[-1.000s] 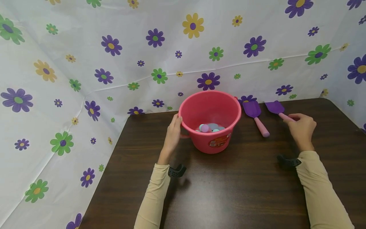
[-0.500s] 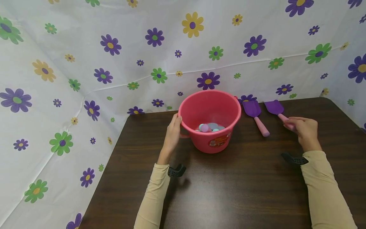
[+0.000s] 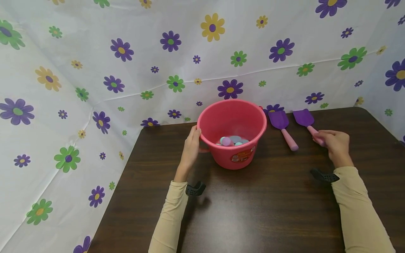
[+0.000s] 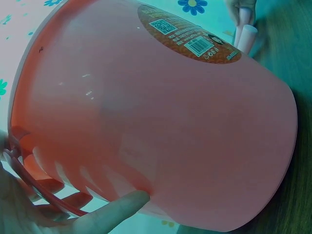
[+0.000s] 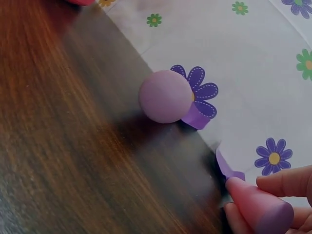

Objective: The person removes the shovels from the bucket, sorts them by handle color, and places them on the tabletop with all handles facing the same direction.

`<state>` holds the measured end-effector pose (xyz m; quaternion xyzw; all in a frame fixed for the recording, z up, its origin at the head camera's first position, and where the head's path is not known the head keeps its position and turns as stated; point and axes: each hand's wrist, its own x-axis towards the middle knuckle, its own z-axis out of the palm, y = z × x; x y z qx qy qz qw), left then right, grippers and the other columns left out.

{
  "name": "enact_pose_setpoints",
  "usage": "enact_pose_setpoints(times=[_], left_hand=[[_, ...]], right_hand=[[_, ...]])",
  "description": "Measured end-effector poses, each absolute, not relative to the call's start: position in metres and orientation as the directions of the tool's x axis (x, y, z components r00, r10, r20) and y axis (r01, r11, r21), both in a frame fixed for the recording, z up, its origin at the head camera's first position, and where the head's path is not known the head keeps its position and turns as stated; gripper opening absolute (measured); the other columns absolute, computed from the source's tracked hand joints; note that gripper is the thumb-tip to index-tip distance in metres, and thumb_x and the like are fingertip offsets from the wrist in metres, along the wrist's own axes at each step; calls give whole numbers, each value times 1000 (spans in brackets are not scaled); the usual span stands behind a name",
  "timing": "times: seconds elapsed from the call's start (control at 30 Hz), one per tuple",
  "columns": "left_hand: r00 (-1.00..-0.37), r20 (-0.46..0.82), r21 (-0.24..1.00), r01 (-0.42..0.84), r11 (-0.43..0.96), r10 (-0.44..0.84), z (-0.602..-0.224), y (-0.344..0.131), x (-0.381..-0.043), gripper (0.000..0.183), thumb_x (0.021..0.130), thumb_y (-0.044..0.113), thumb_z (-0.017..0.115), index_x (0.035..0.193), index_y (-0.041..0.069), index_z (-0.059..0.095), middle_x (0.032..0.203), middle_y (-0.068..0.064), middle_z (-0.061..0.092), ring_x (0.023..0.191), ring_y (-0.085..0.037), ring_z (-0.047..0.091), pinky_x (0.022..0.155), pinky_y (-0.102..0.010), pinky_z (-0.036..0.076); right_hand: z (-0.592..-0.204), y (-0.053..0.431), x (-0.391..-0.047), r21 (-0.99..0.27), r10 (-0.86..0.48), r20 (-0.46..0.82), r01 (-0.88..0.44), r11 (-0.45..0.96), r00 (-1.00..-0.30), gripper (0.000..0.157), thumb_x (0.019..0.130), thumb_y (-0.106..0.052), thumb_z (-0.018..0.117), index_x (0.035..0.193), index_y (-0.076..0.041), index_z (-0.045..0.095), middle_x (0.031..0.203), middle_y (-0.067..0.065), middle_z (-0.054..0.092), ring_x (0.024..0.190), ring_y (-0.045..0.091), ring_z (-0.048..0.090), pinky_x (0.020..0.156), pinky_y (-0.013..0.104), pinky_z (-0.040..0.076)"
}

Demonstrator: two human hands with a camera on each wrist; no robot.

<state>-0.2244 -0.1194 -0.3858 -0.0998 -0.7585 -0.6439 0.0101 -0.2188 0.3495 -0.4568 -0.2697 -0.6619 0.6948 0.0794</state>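
A pink bucket (image 3: 219, 154) stands toward the back of the table, small pale-coloured pieces (image 3: 226, 141) in its bottom. My left hand (image 3: 191, 146) holds its left side near the rim; in the left wrist view the thumb (image 4: 122, 207) presses the outer wall beside the bucket's handle (image 4: 39, 187). To the right of the bucket, my right hand (image 3: 339, 143) grips the pink handle of a toy shovel (image 3: 303, 117) with a purple blade. Thumb and fingers pinch that handle (image 5: 253, 200) in the right wrist view. A matching shovel (image 3: 279, 120) lies between bucket and right hand.
Dark wood-grain table (image 3: 240, 214) under everything. A white flowered sheet (image 3: 142, 49) rises along its back and left sides, close behind the bucket and the shovel blades. The second shovel's rounded handle end (image 5: 165, 96) points toward the right wrist camera.
My right hand has moved slightly right and lower along the shovel handle, then a touch back left. The shovel has barely shifted. The left hand and bucket stay put.
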Motion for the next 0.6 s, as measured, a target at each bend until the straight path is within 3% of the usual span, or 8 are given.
enact_pose_setpoints(times=[0.07, 0.23, 0.33, 0.43, 0.5, 0.6], left_hand=[[-980, 144, 976, 164, 145, 138, -385, -119, -224, 51, 110, 35, 36, 149, 5, 45, 138, -25, 55, 122, -43, 58, 78, -68, 57], [-980, 144, 978, 162, 134, 138, -385, -119, -224, 51, 110, 34, 36, 149, 4, 45, 137, -27, 54, 122, -46, 57, 78, -69, 57], [-980, 145, 978, 163, 132, 137, -385, -119, -224, 50, 109, 33, 37, 149, 3, 45, 138, -28, 54, 123, -46, 57, 78, -69, 57], [-980, 146, 978, 164, 129, 138, -385, -119, -225, 50, 109, 32, 36, 149, 3, 44, 137, -28, 54, 122, -46, 57, 78, -69, 57], [-980, 146, 979, 164, 125, 139, -385, -119, -225, 50, 109, 32, 36, 149, 3, 45, 137, -28, 55, 122, -47, 57, 78, -69, 57], [-979, 146, 978, 163, 127, 139, -385, -119, -225, 50, 110, 33, 37, 149, 3, 45, 138, -28, 55, 123, -46, 57, 79, -69, 57]], right_hand=[[-458, 349, -221, -963, 492, -253, 266, -44, -833, 4, 88, -15, 83, 84, -16, 85, 77, -21, 56, 85, 2, 51, 63, 6, 48], [-459, 346, -223, -951, 529, -196, 291, 102, -825, 32, 93, -16, 75, 65, -32, 75, 70, -27, 55, 81, 1, 50, 63, 7, 46], [-459, 343, -223, -920, 546, -149, 318, 230, -824, 15, 95, -21, 72, 88, -16, 84, 86, -15, 61, 89, 8, 47, 68, 12, 43], [-459, 339, -223, -884, 553, -109, 335, 326, -826, 41, 97, -23, 70, 122, 9, 71, 113, 9, 62, 99, 17, 47, 73, 18, 41], [-460, 337, -223, -867, 554, -88, 338, 366, -828, 49, 98, -23, 68, 131, 12, 63, 128, 20, 59, 104, 21, 47, 75, 19, 39], [-460, 335, -223, -852, 556, -63, 335, 403, -829, 49, 98, -23, 67, 133, 12, 62, 137, 26, 57, 109, 26, 47, 77, 19, 35]])
